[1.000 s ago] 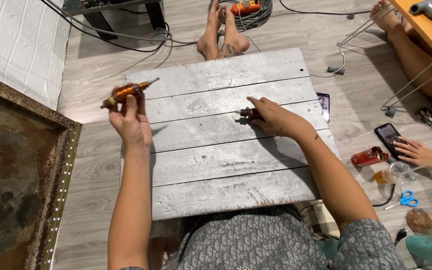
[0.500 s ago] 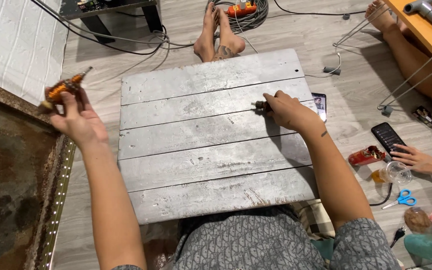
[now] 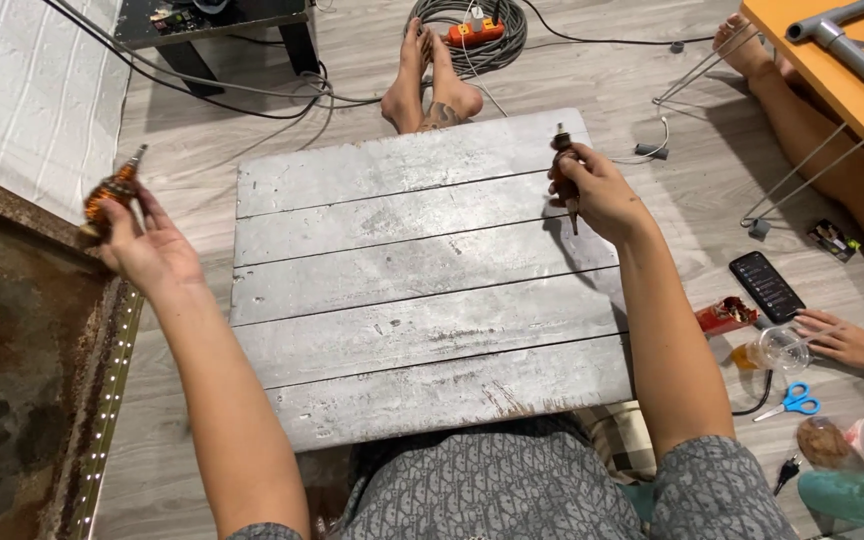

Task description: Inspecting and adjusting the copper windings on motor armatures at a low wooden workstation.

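Note:
My left hand (image 3: 147,250) is out to the left of the grey plank board (image 3: 422,280), over the floor. It holds an orange, copper-wound motor rotor (image 3: 112,190) with its metal shaft pointing up and right. My right hand (image 3: 597,195) is raised above the board's far right corner. It grips a dark, slim, rod-like part (image 3: 564,175) held nearly upright, its tip pointing down toward the planks.
A rusty framed panel (image 3: 12,370) lies at left, a white mattress (image 3: 22,90) behind it. Cables and an orange power strip (image 3: 477,30) lie beyond my feet (image 3: 432,90). Another person's hand (image 3: 842,335), a phone (image 3: 767,285), a plastic cup (image 3: 777,350) and blue scissors (image 3: 792,400) sit at right.
My left hand swung the rotor from above the board out to the left. My right hand lifted the dark part off the board and moved it toward the far right corner.

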